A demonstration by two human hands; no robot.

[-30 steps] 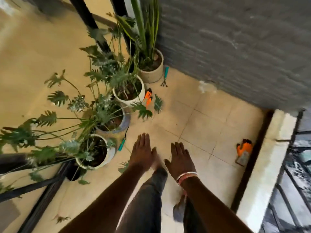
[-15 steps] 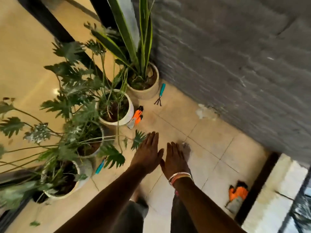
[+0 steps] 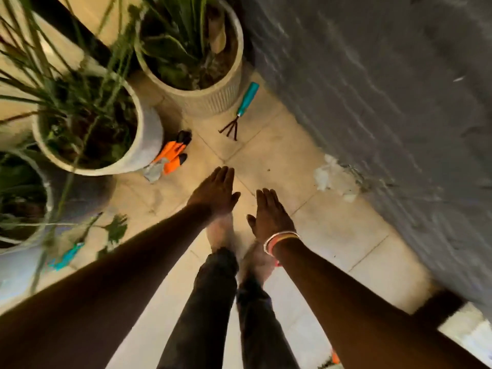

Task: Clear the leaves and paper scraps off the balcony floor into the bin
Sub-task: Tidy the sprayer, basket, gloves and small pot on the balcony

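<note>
Hovering flat, empty: left hand (image 3: 214,191), right hand (image 3: 270,211); glove (image 3: 171,155), rake (image 3: 247,99), perhaps paper scrap (image 3: 332,179) ahead

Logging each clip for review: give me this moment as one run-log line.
left hand: open, empty | right hand: open, empty | white patch: floor by wall, possibly paper | bin: not in view
</note>
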